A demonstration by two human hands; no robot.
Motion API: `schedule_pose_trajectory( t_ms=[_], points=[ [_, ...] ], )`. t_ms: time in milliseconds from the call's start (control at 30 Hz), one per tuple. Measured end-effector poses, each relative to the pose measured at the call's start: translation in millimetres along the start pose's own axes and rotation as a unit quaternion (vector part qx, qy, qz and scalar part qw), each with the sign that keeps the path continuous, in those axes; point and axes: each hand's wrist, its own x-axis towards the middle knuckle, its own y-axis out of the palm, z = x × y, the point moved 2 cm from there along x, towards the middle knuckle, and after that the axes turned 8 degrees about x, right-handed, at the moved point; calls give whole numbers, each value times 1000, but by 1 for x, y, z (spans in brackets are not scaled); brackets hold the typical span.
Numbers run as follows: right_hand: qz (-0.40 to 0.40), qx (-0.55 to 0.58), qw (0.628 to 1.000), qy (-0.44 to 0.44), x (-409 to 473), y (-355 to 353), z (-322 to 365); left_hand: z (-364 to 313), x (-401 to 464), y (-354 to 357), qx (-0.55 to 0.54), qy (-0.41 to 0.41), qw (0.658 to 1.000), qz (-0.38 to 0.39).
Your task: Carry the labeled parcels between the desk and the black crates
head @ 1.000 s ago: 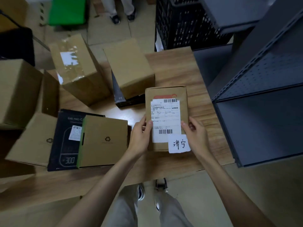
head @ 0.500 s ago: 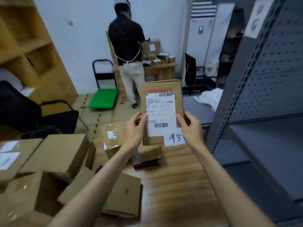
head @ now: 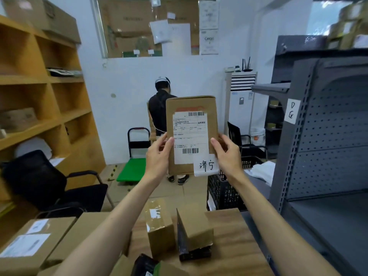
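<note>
I hold a flat brown cardboard parcel (head: pixel 191 104) upright at chest height, its white shipping label and a handwritten white tag facing me. My left hand (head: pixel 158 156) grips its left edge and my right hand (head: pixel 227 154) grips its right edge. Below lies the wooden desk (head: pixel 235 236) with several more cardboard parcels, two of them (head: pixel 159 226) (head: pixel 194 226) standing in the middle. A black crate (head: pixel 225 192) sits on the floor just beyond the desk's far right corner.
A grey metal shelf unit (head: pixel 328 156) stands close on the right. Wooden shelving (head: pixel 39 96) and a black office chair (head: pixel 45 184) are on the left. A person (head: pixel 159 108) stands ahead by a green hand cart (head: pixel 132 168).
I have lifted the parcel off the desk and raised it upright. My view has tilted up from the desktop to the room ahead.
</note>
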Motion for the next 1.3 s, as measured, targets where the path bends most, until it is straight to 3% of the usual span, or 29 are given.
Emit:
schedule_pose_trajectory(
  t_ms=[500, 767, 1033, 1300],
  points=[
    [40, 9, 999, 5, 1, 56, -7, 28, 9, -47, -22, -14, 1000, -3],
    [167, 71, 983, 9, 22, 164, -2, 29, 11, -137, 48, -46, 987, -145],
    [354, 155, 922, 23, -36, 323, 29, 25, -64, -282, 134, -87, 930, -332],
    [530, 227, 817, -8, -192, 435, 96, -16, -230, -399, 252, -145, 803, -520]
  ],
)
